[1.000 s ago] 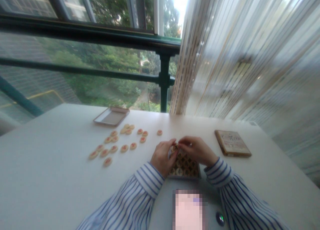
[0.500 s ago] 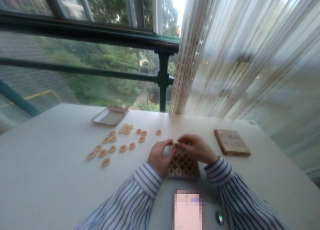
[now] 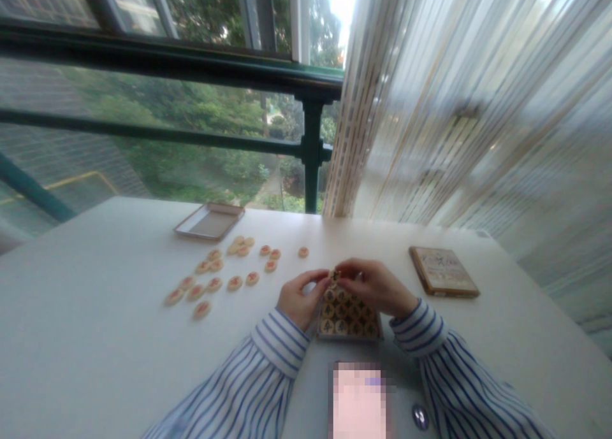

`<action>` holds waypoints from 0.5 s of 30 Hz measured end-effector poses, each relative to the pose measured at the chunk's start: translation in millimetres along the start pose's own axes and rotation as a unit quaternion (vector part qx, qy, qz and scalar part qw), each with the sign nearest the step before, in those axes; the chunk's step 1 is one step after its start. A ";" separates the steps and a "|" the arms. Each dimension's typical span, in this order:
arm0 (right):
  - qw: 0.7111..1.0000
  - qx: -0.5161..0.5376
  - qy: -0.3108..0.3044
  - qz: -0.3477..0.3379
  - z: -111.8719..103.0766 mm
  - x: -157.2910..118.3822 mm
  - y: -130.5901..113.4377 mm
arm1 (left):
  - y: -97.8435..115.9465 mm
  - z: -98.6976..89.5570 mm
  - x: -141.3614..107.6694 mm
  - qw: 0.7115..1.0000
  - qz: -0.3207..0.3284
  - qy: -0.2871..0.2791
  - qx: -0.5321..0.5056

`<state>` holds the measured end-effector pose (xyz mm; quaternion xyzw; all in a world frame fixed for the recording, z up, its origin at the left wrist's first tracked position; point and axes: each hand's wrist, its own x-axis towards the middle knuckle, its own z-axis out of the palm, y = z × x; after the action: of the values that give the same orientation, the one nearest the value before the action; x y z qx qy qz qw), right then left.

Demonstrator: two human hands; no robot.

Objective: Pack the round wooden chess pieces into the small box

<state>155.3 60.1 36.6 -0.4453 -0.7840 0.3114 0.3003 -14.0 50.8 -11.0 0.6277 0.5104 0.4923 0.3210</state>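
Between the fingertips of my left hand (image 3: 301, 295) and my right hand (image 3: 375, 285) is a round xiangqi piece (image 3: 334, 275) with a dark character. Both hands are closed in a pinch on it, above the far side of a shallow box (image 3: 351, 339). Rows of dark-marked xiangqi pieces (image 3: 340, 310) lie face up in that box; my right hand covers its far right part. Several red-marked pieces (image 3: 234, 283) lie scattered on the white table to the left, some overlapping. A lone red piece (image 3: 303, 252) lies just beyond my left hand.
An open shallow tray (image 3: 210, 222) rests at the table's far left edge. On the right lies a flat box with a printed cover (image 3: 444, 271). Close to me are a pixelated pink object (image 3: 358, 401) and a small shiny oval item (image 3: 420, 417). A string curtain (image 3: 430, 139) hangs behind.
My left hand has shifted slightly left and down, uncovering more of the box's left side. The held piece is a little lower and tilted differently.
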 end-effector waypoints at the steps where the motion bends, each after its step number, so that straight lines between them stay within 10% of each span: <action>1: 1.000 -0.012 -0.001 -0.009 -0.1 -0.4 -1.2 | -0.7 0.1 0.0 1.000 0.001 0.002 0.002; 15: 0.984 -0.175 0.007 -0.039 2.5 0.3 -0.6 | -6.0 1.5 -0.2 1.000 0.018 -0.004 0.011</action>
<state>153.0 59.5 35.5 -0.4619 -0.8414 0.1540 0.2347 -14.5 52.4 -17.0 0.6424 0.5034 0.4897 0.3069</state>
